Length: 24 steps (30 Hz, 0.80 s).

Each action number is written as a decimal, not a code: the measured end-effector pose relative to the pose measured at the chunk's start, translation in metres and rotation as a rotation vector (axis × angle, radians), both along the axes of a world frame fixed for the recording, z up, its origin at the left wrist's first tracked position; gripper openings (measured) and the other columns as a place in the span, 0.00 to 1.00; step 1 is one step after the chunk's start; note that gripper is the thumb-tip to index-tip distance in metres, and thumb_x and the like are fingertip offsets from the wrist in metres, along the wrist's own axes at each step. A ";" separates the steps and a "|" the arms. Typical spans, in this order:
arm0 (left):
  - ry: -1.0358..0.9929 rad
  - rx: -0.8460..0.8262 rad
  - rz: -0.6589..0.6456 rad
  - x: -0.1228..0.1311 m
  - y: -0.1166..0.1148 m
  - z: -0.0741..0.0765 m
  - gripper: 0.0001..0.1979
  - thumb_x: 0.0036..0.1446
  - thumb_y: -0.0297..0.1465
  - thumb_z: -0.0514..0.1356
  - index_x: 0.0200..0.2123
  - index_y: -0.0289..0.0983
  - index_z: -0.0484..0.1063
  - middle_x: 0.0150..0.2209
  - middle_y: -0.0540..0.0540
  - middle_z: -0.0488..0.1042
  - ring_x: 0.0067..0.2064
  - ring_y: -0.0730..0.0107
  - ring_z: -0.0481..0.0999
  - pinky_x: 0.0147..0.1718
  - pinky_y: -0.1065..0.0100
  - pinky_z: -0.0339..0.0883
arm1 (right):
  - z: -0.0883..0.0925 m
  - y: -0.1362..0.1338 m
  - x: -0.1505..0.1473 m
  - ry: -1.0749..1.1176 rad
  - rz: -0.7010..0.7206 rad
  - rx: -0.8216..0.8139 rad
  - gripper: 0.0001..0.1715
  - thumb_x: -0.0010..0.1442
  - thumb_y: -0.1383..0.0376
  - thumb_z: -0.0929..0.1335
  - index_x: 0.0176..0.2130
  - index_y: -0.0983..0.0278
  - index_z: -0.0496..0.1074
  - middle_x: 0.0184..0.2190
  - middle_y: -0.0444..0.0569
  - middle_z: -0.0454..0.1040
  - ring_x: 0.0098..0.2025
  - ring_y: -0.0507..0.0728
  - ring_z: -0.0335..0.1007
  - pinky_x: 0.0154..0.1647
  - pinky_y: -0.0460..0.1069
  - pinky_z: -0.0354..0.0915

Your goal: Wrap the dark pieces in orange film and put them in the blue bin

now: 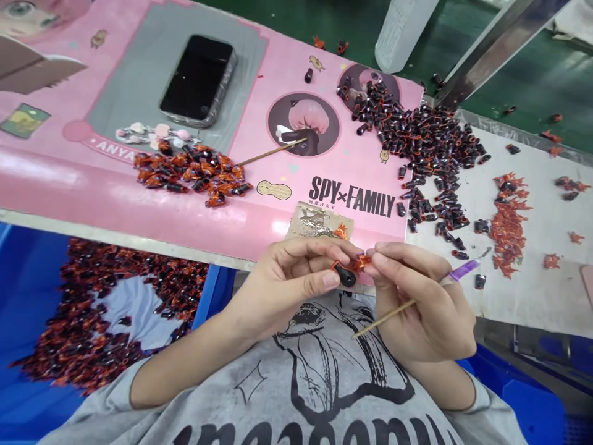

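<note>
Small black part (345,275) between fingers (324,279)

Bright, even overhead light falls on your left hand (296,272) and right hand (421,303), with only soft shadows under them. Left of and beyond your hands, white glare streaks the pink mat (92,179) along its front edge. The small piece (346,272) you pinch is sharp; the frame's edges bow and stretch.

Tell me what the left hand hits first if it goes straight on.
Holding the black part, the left hand points rightward; likely it first meets the fingers of the right hand, pinching that part's orange end.
</note>
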State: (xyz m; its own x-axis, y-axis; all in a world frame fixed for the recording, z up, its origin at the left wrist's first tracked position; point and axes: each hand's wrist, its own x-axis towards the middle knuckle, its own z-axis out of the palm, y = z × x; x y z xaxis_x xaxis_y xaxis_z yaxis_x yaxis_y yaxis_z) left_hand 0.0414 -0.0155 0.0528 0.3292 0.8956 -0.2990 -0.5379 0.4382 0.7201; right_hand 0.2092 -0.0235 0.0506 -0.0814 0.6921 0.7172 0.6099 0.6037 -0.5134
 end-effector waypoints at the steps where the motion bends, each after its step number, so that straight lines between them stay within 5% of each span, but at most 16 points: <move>1: -0.005 -0.002 0.014 -0.001 0.000 0.000 0.06 0.48 0.33 0.76 0.30 0.41 0.84 0.38 0.47 0.83 0.40 0.68 0.83 0.44 0.67 0.79 | -0.002 0.000 -0.003 -0.007 -0.020 0.017 0.18 0.60 0.78 0.72 0.45 0.60 0.79 0.38 0.49 0.81 0.38 0.54 0.80 0.37 0.48 0.80; 10: 0.043 0.051 0.091 -0.004 -0.004 0.000 0.07 0.47 0.34 0.76 0.30 0.43 0.84 0.37 0.48 0.82 0.42 0.67 0.81 0.45 0.67 0.78 | -0.003 -0.001 -0.003 0.139 0.135 -0.193 0.20 0.60 0.72 0.74 0.50 0.56 0.78 0.42 0.48 0.82 0.43 0.58 0.82 0.41 0.52 0.81; 17: 0.153 0.177 0.190 -0.005 -0.009 0.002 0.06 0.49 0.31 0.75 0.32 0.44 0.84 0.34 0.49 0.81 0.38 0.69 0.81 0.40 0.69 0.78 | 0.007 -0.001 -0.008 0.095 0.302 -0.103 0.18 0.63 0.72 0.72 0.52 0.64 0.76 0.40 0.54 0.82 0.44 0.58 0.81 0.43 0.53 0.81; 24: 0.209 0.187 0.229 -0.001 -0.012 0.003 0.08 0.50 0.31 0.75 0.35 0.43 0.83 0.32 0.50 0.82 0.34 0.70 0.81 0.35 0.72 0.79 | 0.005 0.001 -0.008 -0.006 0.306 -0.071 0.15 0.63 0.68 0.73 0.51 0.66 0.76 0.40 0.55 0.82 0.43 0.59 0.80 0.42 0.54 0.80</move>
State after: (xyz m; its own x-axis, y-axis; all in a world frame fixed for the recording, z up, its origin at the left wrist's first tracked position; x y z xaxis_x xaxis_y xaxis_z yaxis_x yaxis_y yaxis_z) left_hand 0.0409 -0.0275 0.0554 0.0625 0.9848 -0.1624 -0.4395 0.1732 0.8814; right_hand 0.2008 -0.0225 0.0555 -0.2978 0.6831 0.6669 0.4089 0.7225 -0.5575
